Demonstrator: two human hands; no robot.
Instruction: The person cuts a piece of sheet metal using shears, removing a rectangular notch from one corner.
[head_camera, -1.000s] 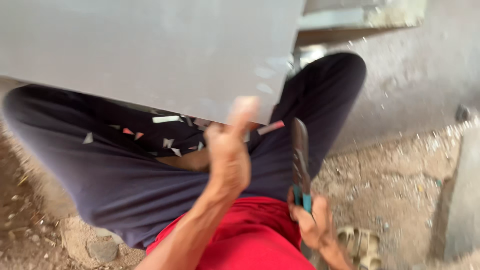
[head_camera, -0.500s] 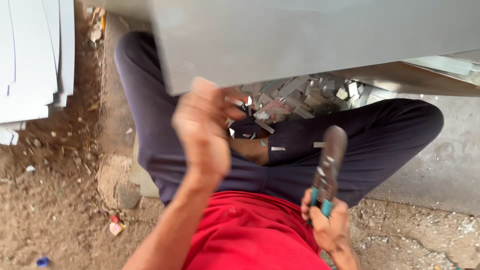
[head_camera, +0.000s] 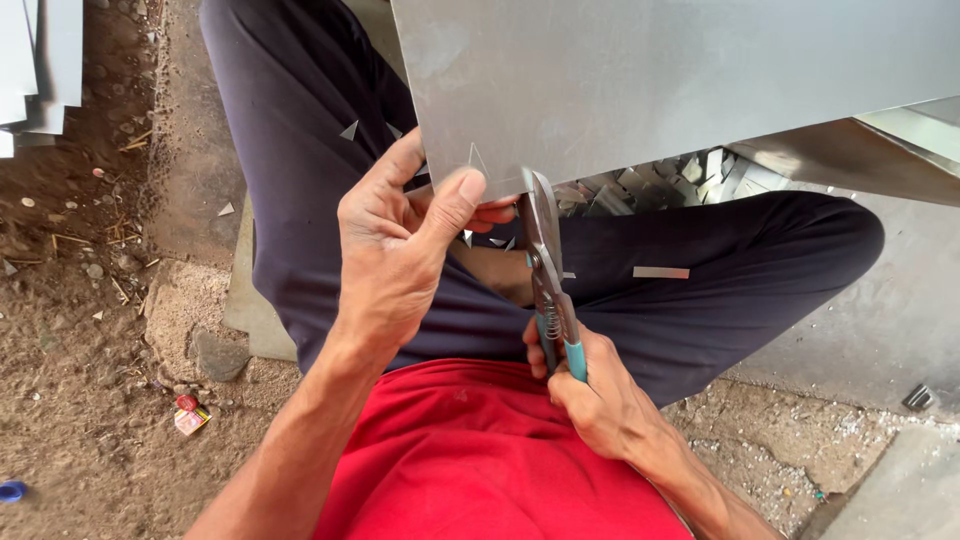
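1. An outdoor sheet-metal workshop at ground level: bare dirt floor (head_camera: 70, 330) with pebbles.
2. Stacked grey metal sheets (head_camera: 40, 60), scattered offcuts (head_camera: 650, 185).
3. Tin snips (head_camera: 545, 270) at a sheet's (head_camera: 650, 80) edge.

Our single head view: looks steeply down from above, close over our left hand (head_camera: 395, 255) and right hand (head_camera: 600, 400); ground lies beyond the fingers.
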